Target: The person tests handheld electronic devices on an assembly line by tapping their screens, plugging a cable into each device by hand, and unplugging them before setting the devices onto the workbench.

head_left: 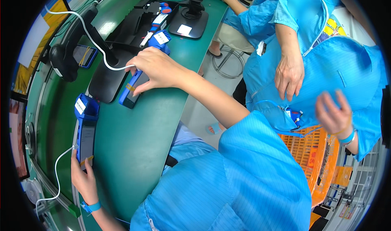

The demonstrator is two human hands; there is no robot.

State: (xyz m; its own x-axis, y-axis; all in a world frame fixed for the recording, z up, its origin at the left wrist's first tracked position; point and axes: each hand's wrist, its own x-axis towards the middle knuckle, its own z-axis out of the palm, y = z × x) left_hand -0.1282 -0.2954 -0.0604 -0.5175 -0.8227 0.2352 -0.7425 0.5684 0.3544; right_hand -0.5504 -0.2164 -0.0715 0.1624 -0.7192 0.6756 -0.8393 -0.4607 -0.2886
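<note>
At the left of the table lies a blue handheld terminal (86, 137) with a screen, a bulky labelled head and yellow tape near its lower end. My left hand (84, 180) is closed round that end, its fingertips by the white cable's plug (75, 147) at the device's side. Farther up, my right hand (157, 68) grips a second blue handheld terminal (129, 96), also banded with yellow tape. Another white cable (91, 41) runs to the fingers of my right hand; its end is hidden there.
A black scanner on a stand (67, 58) and a dark phone-like device (84, 56) stand at the upper left. Black trays (132, 25) and another stand (189, 23) are farther back on the green table (142, 149). At right, a co-worker in blue (317, 80) is beside an orange basket (326, 166).
</note>
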